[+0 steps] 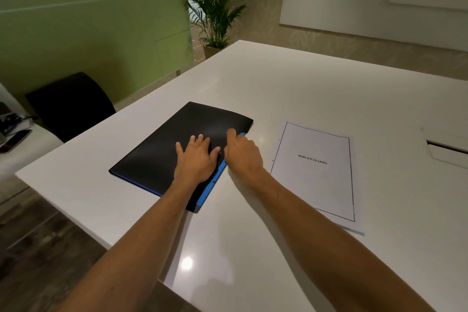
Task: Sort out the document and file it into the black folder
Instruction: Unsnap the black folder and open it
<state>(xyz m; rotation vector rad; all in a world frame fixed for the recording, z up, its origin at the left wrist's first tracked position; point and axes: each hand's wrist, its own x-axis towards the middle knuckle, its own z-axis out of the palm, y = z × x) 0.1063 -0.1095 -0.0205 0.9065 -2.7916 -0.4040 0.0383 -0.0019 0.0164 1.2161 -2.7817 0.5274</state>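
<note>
The black folder lies closed on the white table, with a blue inner edge showing along its right side. My left hand rests flat on the cover, fingers spread. My right hand sits at the folder's right edge, fingertips on the cover's rim by the blue strip. To the right lies the document, a white stack whose top sheet reads BIBLIOGRAPHY inside a black border, with punched holes on its left margin. Neither hand touches the document.
A black chair stands at the table's left side. A side surface with a phone is at far left. A recessed slot sits in the table at right. A potted palm stands beyond the far corner.
</note>
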